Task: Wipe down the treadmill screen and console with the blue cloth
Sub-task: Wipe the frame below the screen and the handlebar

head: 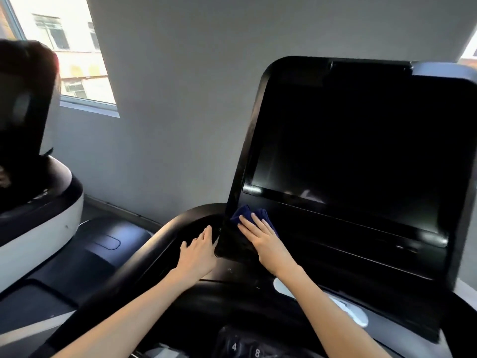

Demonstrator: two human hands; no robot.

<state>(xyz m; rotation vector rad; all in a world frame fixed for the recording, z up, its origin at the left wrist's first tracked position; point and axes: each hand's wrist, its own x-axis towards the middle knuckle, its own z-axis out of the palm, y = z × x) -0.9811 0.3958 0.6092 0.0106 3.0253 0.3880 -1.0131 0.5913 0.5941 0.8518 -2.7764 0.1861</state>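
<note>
The treadmill's large dark screen (361, 156) stands tilted in a glossy black frame at the right. My right hand (263, 239) presses the folded blue cloth (244, 214) flat against the frame's lower left corner, fingers straight; only the cloth's upper part shows above my fingers. My left hand (197, 251) rests with spread fingers on the black curved console rail (165, 236), just left of the frame's edge. Number keys (245, 350) of the console show at the bottom.
A second machine with a white and black housing (44, 223) stands at the left, its dark upright (23, 120) beside a window (67, 50). A grey wall fills the background. A pale oval patch (335, 303) lies on the console below the screen.
</note>
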